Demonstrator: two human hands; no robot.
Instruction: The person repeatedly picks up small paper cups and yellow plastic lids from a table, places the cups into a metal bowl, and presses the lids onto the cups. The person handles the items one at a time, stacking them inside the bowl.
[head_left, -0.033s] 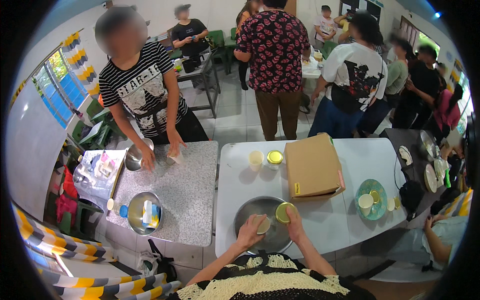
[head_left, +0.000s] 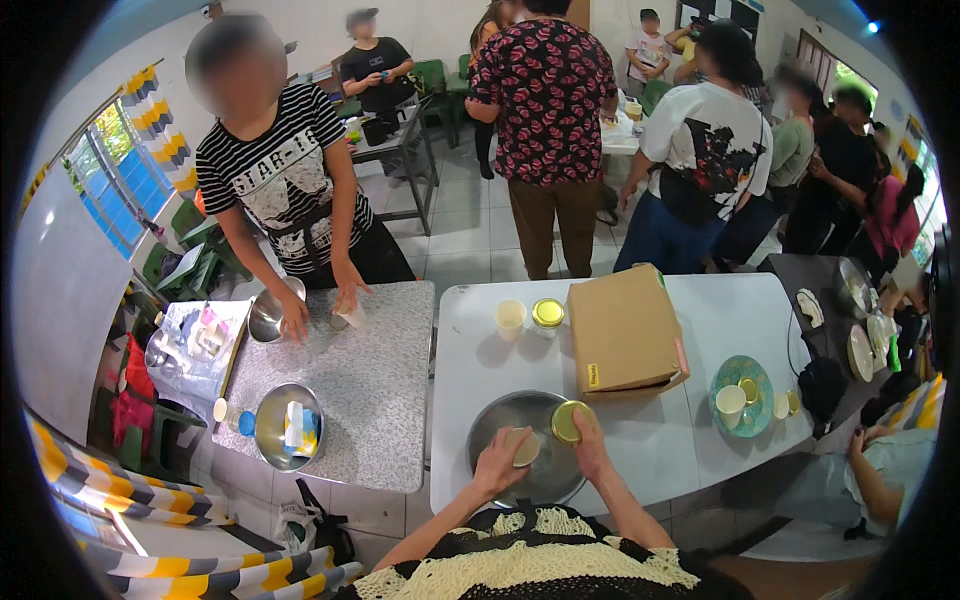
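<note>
A wide steel mixing bowl point(head_left: 487, 420) stands at the near edge of the white table. Over it, my left hand point(head_left: 497, 465) is closed round a pale paper cup point(head_left: 526, 449). My right hand point(head_left: 592, 447) grips a jar with a gold lid point(head_left: 568, 423) above the bowl's right side. The cup and the jar are apart. What the cup contains is not clear. Beyond the bowl, another paper cup point(head_left: 510, 318) is beside a glass jar with a gold lid point(head_left: 548, 316).
A cardboard box point(head_left: 625, 335) stands right of the bowl. Farther right, a teal patterned plate point(head_left: 741, 430) bears a cup and a gold-lidded jar. On the speckled table point(head_left: 380, 400) at left are steel bowls. A person in a striped shirt point(head_left: 285, 170) reaches over it; several people stand behind.
</note>
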